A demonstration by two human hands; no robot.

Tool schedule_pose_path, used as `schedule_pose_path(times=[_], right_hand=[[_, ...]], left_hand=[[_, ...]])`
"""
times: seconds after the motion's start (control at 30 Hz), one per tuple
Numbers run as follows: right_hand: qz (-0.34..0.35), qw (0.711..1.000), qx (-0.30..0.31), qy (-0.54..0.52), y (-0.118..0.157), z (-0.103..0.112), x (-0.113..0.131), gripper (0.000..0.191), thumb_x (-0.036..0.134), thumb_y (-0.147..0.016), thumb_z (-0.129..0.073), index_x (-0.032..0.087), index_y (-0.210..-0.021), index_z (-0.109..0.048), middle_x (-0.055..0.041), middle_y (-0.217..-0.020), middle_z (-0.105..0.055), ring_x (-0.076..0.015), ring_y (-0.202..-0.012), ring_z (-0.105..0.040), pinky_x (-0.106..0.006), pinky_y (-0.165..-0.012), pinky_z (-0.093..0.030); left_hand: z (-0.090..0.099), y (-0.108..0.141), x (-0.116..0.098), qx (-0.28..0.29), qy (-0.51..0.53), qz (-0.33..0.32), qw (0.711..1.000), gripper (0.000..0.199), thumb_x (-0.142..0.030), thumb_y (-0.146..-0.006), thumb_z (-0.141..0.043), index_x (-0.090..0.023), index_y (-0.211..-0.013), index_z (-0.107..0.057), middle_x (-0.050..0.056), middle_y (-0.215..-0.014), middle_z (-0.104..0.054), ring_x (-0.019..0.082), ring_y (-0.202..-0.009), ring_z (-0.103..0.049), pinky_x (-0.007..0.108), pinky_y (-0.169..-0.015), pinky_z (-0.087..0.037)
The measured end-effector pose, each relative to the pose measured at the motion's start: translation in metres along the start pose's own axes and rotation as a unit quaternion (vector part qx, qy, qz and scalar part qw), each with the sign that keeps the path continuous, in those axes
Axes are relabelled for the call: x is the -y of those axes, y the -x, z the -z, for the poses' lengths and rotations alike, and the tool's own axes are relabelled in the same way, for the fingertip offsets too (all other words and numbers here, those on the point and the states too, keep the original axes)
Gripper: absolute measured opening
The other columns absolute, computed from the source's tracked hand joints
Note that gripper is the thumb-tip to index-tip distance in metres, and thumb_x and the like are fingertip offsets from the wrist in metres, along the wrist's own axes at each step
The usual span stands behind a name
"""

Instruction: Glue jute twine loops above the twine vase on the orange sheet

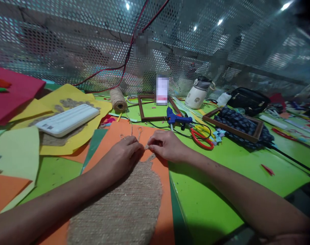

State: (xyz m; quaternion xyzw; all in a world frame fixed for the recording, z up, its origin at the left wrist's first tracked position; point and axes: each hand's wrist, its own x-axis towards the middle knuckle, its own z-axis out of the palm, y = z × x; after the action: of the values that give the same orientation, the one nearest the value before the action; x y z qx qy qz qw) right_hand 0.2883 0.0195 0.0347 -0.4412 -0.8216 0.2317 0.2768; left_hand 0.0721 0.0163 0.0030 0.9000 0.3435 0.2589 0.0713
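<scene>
An orange sheet (166, 204) lies before me, bearing a large shape of tightly laid jute twine (119, 207). At the top of that shape, my left hand (126, 153) is closed, its fingertips pinching twine near the outline. My right hand (167, 145) faces it from the right, thumb and finger pinched on a small bit of twine (146, 147). A strand runs down from the twine spool (118, 100) to my left hand. Thin twine loops (139, 131) stick up on the paper just beyond my fingers. The exact grip of my left fingertips is partly hidden.
A blue glue gun (179, 117) and red-handled scissors (202, 139) lie beyond my right hand. Behind are a picture frame (155, 119), a phone (162, 90) and a bottle (197, 93). Left is a white power bank-like block (68, 119) on yellow paper (65, 149).
</scene>
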Motion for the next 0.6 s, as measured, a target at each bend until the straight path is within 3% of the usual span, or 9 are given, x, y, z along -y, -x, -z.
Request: schedule_pose_path(times=[0.1,0.3,0.4,0.5,0.57,0.6], right_hand=[[-0.007,0.999,0.007,0.04,0.0,-0.002,0.003,0.018,-0.002,-0.08,-0.069,0.015,-0.079,-0.074,-0.0035,-0.081,-0.069,-0.0152,-0.076,-0.061,-0.029,-0.073,-0.046],[-0.024,0.994,0.034,0.105,0.0,-0.014,0.014,0.001,0.014,-0.087,-0.075,0.015,-0.087,-0.075,-0.007,-0.087,-0.069,-0.0194,-0.086,-0.06,-0.033,-0.078,-0.046],[-0.011,0.992,0.026,0.124,0.0,-0.02,0.017,0.007,0.01,-0.088,-0.069,0.016,-0.087,-0.074,-0.0076,-0.088,-0.069,-0.0204,-0.089,-0.06,-0.034,-0.08,-0.046],[-0.014,0.996,-0.018,0.085,0.0,-0.021,0.013,0.013,0.007,-0.087,-0.063,0.016,-0.087,-0.072,-0.0076,-0.088,-0.071,-0.0194,-0.086,-0.062,-0.034,-0.081,-0.048],[-0.043,0.997,-0.055,0.019,-0.001,-0.02,0.009,0.012,0.006,-0.085,-0.062,0.016,-0.083,-0.069,-0.0067,-0.086,-0.073,-0.0176,-0.079,-0.063,-0.033,-0.078,-0.049],[-0.066,0.995,-0.068,-0.024,-0.001,-0.019,0.006,0.012,0.006,-0.084,-0.062,0.016,-0.081,-0.067,-0.0059,-0.083,-0.073,-0.0167,-0.076,-0.064,-0.032,-0.075,-0.05]], left_hand=[[0.0,-0.002,0.0,-0.006,0.004,0.004,1.0,0.032,-0.027,-0.103,-0.044,-0.017,-0.085,-0.068,0.006,-0.082,-0.063,0.02,-0.076,-0.059,0.032,-0.068,-0.045],[0.003,-0.007,-0.006,0.012,0.046,0.09,0.995,0.011,-0.027,-0.094,-0.053,-0.02,-0.086,-0.057,0.003,-0.078,-0.065,0.019,-0.07,-0.059,0.03,-0.063,-0.043],[0.014,-0.011,-0.012,0.033,0.071,0.112,0.991,0.008,-0.027,-0.092,-0.053,-0.022,-0.086,-0.052,0.001,-0.076,-0.065,0.017,-0.066,-0.057,0.028,-0.06,-0.041],[0.034,-0.013,-0.011,0.036,0.077,0.094,0.992,0.011,-0.032,-0.089,-0.055,-0.022,-0.094,-0.055,0.003,-0.085,-0.067,0.019,-0.074,-0.059,0.03,-0.065,-0.045],[0.05,-0.01,-0.004,-0.045,0.05,0.061,0.996,0.014,-0.025,-0.082,-0.054,-0.021,-0.095,-0.056,0.006,-0.097,-0.066,0.022,-0.09,-0.059,0.034,-0.078,-0.048],[0.057,-0.007,0.001,-0.078,0.036,0.074,0.993,0.016,-0.019,-0.082,-0.051,-0.02,-0.097,-0.056,0.007,-0.104,-0.065,0.021,-0.097,-0.058,0.036,-0.084,-0.048]])
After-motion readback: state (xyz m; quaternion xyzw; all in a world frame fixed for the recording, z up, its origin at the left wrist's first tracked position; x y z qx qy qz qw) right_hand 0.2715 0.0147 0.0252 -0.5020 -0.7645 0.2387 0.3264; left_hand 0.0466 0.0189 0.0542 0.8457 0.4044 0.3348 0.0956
